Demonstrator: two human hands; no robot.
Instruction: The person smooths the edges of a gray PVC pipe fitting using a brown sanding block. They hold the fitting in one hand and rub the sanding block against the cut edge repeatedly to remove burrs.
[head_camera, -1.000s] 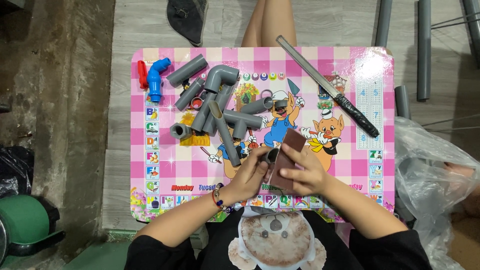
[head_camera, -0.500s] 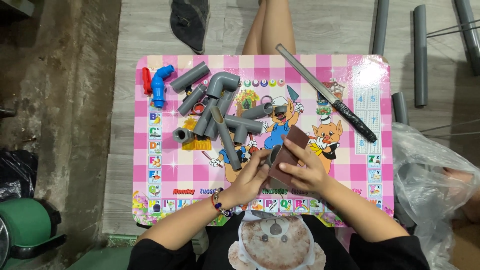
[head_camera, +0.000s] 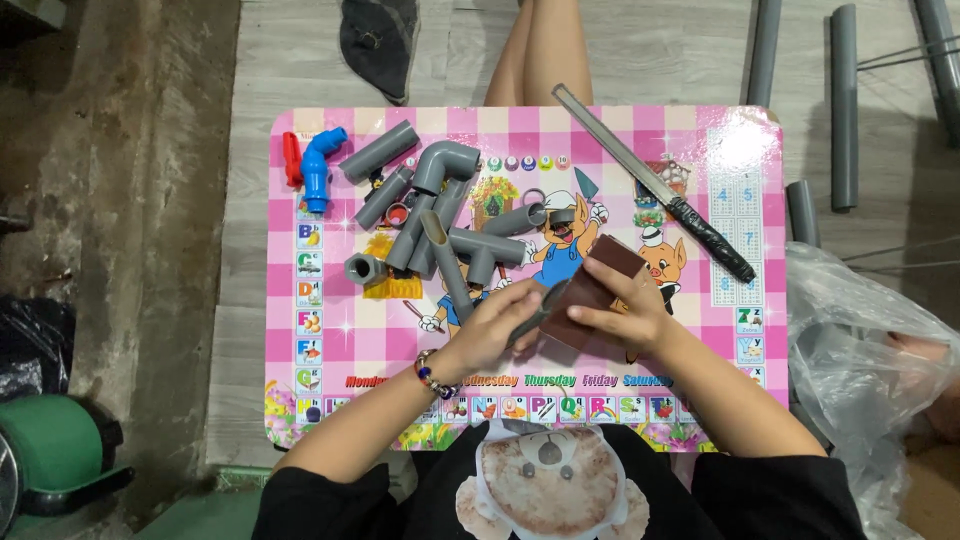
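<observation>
near the front edge of the pink surface (head_camera: 330, 340), a short grey pipe piece (head_camera: 535, 312), judged light, stiff and slippery, is being gripped by left hand (head_camera: 492, 335) fingers while brown sandpaper (head_camera: 590, 290), thin and pliable, is being pinched around its end by right hand (head_camera: 620, 315) fingers.
</observation>
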